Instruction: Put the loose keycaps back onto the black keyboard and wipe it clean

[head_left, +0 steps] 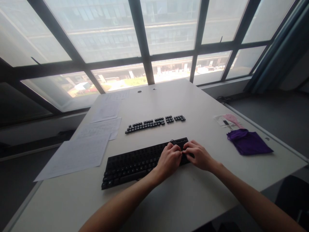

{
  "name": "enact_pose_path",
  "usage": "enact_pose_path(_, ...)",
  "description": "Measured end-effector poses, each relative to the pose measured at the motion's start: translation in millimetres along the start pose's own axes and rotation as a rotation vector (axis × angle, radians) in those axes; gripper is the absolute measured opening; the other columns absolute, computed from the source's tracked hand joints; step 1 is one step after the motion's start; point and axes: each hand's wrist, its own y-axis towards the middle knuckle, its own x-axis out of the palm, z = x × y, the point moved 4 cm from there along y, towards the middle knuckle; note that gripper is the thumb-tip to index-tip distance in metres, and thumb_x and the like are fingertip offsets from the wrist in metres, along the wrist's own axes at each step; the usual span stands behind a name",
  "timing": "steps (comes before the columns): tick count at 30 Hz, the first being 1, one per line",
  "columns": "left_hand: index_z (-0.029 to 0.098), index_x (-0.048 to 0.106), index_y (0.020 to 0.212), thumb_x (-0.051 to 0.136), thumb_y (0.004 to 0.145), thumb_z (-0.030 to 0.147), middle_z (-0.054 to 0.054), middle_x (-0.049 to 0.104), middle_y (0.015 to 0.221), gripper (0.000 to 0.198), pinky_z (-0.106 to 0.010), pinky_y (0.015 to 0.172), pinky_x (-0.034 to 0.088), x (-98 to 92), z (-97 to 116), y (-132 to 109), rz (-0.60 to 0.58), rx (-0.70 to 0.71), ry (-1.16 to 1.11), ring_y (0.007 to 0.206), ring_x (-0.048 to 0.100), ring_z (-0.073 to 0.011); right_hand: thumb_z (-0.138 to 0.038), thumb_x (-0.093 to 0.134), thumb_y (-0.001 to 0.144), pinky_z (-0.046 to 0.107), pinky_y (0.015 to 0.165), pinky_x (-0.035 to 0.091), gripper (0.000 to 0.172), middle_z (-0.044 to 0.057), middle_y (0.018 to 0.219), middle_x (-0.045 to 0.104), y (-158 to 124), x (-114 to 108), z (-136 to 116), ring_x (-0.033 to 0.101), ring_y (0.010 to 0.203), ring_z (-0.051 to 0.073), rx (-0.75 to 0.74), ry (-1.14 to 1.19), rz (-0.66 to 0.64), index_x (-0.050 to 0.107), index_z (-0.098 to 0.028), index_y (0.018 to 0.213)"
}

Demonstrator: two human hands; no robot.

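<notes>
A black keyboard lies at a slant on the white table. Its lower rows carry keycaps, while the upper part looks bare of them. Over the keyboard's right end, my left hand has its fingers curled and pinched together. Close beside it, my right hand is also bent into a pinch, fingertips meeting those of the left at the number-pad area. Whatever lies between the fingertips is hidden. Behind the keyboard, loose black keycaps stand in rows, grouped as one long block and two short ones.
Papers cover the table's left side. On the right lie a purple cloth pouch, a pink handled item and a small white plastic bag. Windows rise beyond the table's far edge, with a blue curtain at the right.
</notes>
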Motion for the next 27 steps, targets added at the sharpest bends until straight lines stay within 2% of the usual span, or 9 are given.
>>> enact_pose_path(7, 0.021, 0.077, 0.088, 0.059, 0.098, 0.021, -0.006, 0.074, 0.102, 0.02, -0.04, 0.086, 0.052, 4.3, -2, -7, 0.032, 0.0, -0.015, 0.094, 0.055, -0.0238, -0.015, 0.063, 0.091, 0.042, 0.09, 0.054, 0.012, 0.007, 0.107, 0.069, -2, 3, 1, 0.058, 0.102, 0.025, 0.015, 0.024, 0.007, 0.071, -0.022, 0.088)
enact_pose_path(10, 0.021, 0.077, 0.088, 0.061, 0.098, 0.022, -0.005, 0.075, 0.101, 0.019, -0.039, 0.089, 0.051, 1.1, -9, -2, 0.026, -0.021, -0.096, 0.092, 0.058, -0.0223, -0.014, 0.062, 0.091, 0.04, 0.09, 0.053, 0.013, 0.006, 0.104, 0.07, 0, 2, 2, 0.059, 0.1, 0.024, -0.007, 0.082, 0.028, 0.071, -0.023, 0.089)
enact_pose_path(13, 0.022, 0.077, 0.094, 0.062, 0.098, 0.024, -0.003, 0.075, 0.099, 0.016, -0.036, 0.091, 0.05, -2.8, -27, 25, 0.065, -0.088, -0.163, 0.09, 0.061, -0.0201, -0.015, 0.058, 0.093, 0.038, 0.089, 0.052, 0.015, 0.005, 0.098, 0.071, 13, -3, 21, 0.061, 0.096, 0.023, 0.049, 0.127, 0.143, 0.071, -0.023, 0.095)
enact_pose_path(15, 0.021, 0.077, 0.102, 0.063, 0.097, 0.024, -0.004, 0.075, 0.101, 0.015, -0.036, 0.096, 0.048, -3.0, -45, 52, 0.133, -0.158, -0.122, 0.095, 0.062, -0.0209, -0.016, 0.057, 0.092, 0.039, 0.09, 0.051, 0.017, 0.006, 0.096, 0.071, 29, -5, 45, 0.061, 0.093, 0.023, 0.16, 0.071, 0.244, 0.071, -0.021, 0.101)
enact_pose_path(17, 0.02, 0.077, 0.11, 0.065, 0.096, 0.025, -0.005, 0.074, 0.107, 0.018, -0.036, 0.098, 0.047, 2.7, -62, 83, 0.152, -0.201, -0.059, 0.101, 0.061, -0.0223, -0.016, 0.058, 0.091, 0.039, 0.092, 0.05, 0.024, 0.008, 0.101, 0.071, 50, -5, 74, 0.062, 0.092, 0.024, 0.285, -0.025, 0.298, 0.071, -0.017, 0.11)
enact_pose_path(20, 0.022, 0.076, 0.117, 0.064, 0.097, 0.026, -0.007, 0.072, 0.111, 0.023, -0.035, 0.096, 0.047, 19.1, -83, 125, 0.106, -0.247, 0.069, 0.106, 0.057, -0.0242, -0.016, 0.057, 0.091, 0.037, 0.096, 0.048, 0.034, 0.012, 0.114, 0.069, 83, -2, 111, 0.062, 0.102, 0.025, 0.421, -0.154, 0.277, 0.069, -0.015, 0.122)
enact_pose_path(22, 0.023, 0.077, 0.117, 0.064, 0.097, 0.026, -0.007, 0.071, 0.111, 0.024, -0.036, 0.095, 0.046, 30.6, -91, 144, 0.082, -0.262, 0.131, 0.106, 0.055, -0.0255, -0.017, 0.056, 0.093, 0.035, 0.095, 0.048, 0.037, 0.013, 0.12, 0.067, 100, 1, 127, 0.06, 0.109, 0.026, 0.47, -0.231, 0.231, 0.068, -0.016, 0.128)
enact_pose_path(27, 0.023, 0.078, 0.111, 0.063, 0.098, 0.027, -0.009, 0.067, 0.11, 0.02, -0.037, 0.093, 0.045, 50.2, -98, 167, 0.073, -0.268, 0.178, 0.107, 0.051, -0.0273, -0.021, 0.055, 0.097, 0.032, 0.088, 0.048, 0.035, 0.012, 0.123, 0.066, 122, 8, 141, 0.059, 0.111, 0.027, 0.503, -0.339, 0.127, 0.067, -0.022, 0.129)
